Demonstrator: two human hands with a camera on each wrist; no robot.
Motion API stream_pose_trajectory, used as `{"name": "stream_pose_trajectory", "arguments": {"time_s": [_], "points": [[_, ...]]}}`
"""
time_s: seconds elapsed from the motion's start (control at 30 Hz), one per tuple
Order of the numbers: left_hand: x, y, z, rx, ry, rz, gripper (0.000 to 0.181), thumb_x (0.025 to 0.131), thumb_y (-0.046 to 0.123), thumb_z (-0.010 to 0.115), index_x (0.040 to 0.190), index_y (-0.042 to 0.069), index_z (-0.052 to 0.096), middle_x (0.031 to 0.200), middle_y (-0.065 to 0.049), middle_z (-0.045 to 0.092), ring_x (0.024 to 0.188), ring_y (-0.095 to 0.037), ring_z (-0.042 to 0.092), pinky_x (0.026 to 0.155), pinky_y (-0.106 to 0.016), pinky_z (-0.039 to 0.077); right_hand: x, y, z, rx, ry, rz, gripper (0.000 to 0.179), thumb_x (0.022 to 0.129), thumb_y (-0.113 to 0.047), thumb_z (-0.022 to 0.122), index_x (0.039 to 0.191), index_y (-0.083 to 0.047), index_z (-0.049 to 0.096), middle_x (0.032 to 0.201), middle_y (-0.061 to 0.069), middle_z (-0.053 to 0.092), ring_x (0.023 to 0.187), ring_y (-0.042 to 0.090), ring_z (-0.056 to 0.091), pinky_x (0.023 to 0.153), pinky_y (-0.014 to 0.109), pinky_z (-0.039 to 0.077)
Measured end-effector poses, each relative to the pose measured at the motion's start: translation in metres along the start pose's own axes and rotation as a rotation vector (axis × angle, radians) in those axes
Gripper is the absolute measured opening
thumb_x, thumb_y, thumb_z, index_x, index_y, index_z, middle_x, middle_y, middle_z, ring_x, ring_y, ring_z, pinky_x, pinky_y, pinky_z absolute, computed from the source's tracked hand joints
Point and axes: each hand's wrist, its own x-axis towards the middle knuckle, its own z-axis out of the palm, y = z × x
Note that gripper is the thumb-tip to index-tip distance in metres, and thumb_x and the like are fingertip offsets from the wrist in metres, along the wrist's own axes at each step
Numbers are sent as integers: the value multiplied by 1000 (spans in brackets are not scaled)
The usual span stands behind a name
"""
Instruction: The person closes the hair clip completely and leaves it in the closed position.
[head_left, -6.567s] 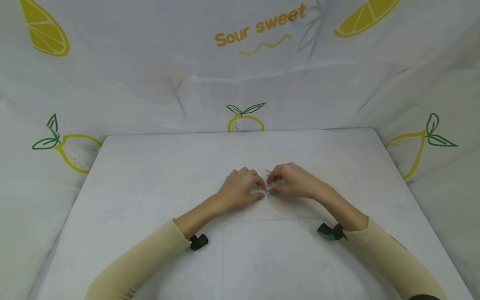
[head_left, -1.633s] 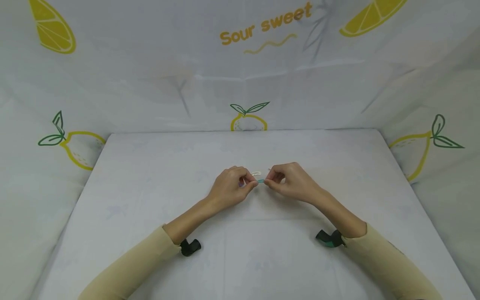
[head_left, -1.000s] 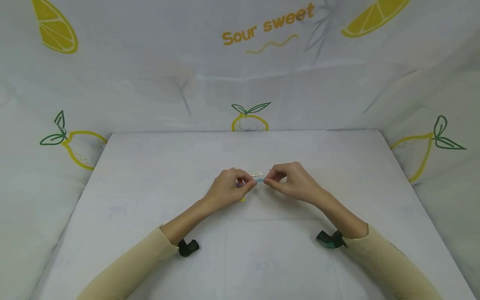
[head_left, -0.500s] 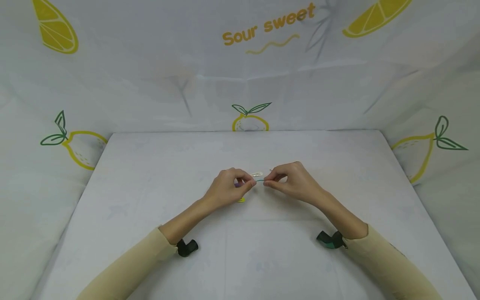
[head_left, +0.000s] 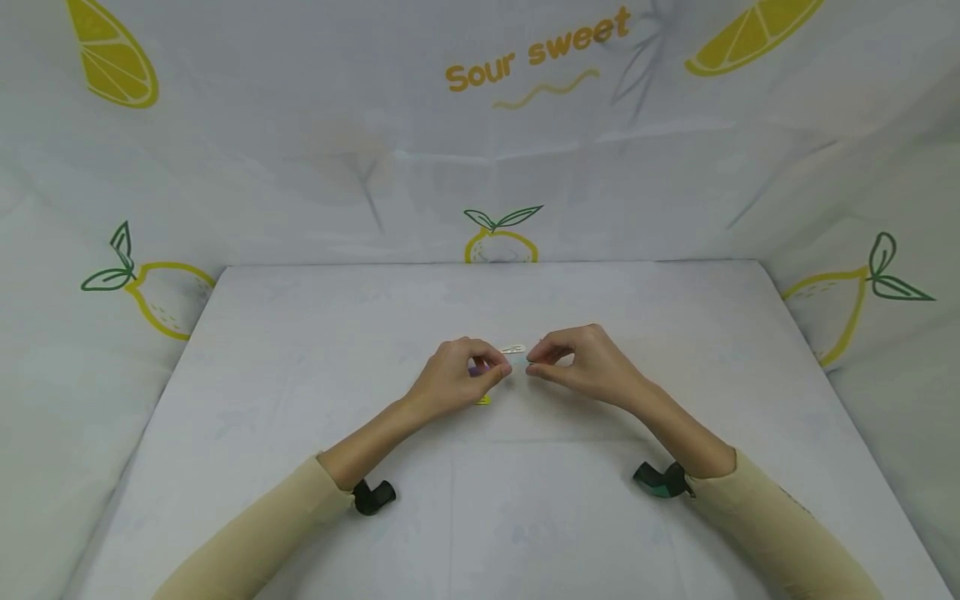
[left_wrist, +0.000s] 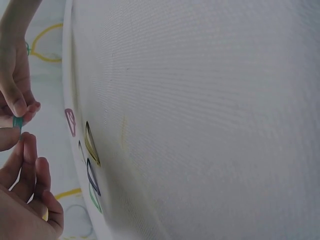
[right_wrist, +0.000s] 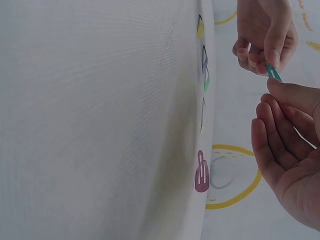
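A small teal snap hair clip (right_wrist: 273,74) spans the gap between both hands, raised off the table. My left hand (head_left: 453,379) pinches one end between thumb and index finger. At the other end, the thumb and index finger of my right hand (head_left: 592,362) hold the clip, while the remaining fingers curve loosely below. From the head view only a faint sliver of the clip shows. On the cloth lie other hair clips: a pink one (right_wrist: 201,182), a white one (head_left: 513,349), a yellow one (head_left: 483,400), a dark purple one (left_wrist: 93,177) and a green one (left_wrist: 95,199).
White cloth covers the table (head_left: 480,517) and hangs as walls with lemon prints (head_left: 501,247) behind and at both sides. Black wrist devices (head_left: 375,497) jut from under the sleeves. The loose clips lie close around and beneath the hands.
Earlier both hands were lower at the cloth; since then they have come to pinch the teal hair clip between them. Lately the clip has tilted edge-on, and the right fingertips have parted slightly.
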Motion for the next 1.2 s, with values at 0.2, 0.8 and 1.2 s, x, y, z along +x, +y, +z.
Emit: {"name": "stream_pose_trajectory", "arguments": {"time_s": [0.2, 0.8, 1.2], "points": [[-1, -1, 0, -4, -1, 1, 8, 99, 22, 79, 99, 16, 85, 96, 4, 80, 85, -11, 63, 82, -37, 58, 0, 1, 2, 8, -3, 5, 14, 89, -11, 90, 102, -8, 84, 95, -1, 84, 85, 11, 77, 87, 44, 66], [-2, -2, 1, 3, 3, 13, 9, 98, 21, 81, 101, 13, 85, 95, 2, 80, 89, -14, 64, 84, -38, 60, 2, 6, 3, 95, -43, 60, 22, 90, -15, 90, 106, -4, 82, 96, 2, 83, 84, 12, 75, 83, 25, 62], [-1, -4, 1, 71, 3, 12, 10, 98, 23, 81, 102, 14, 85, 95, 3, 81, 90, -15, 67, 84, -36, 59, 5, 4, 1, 70, -98, 81, 22, 89, -14, 90, 107, -4, 82, 94, 0, 81, 83, 11, 75, 83, 24, 61]]}}
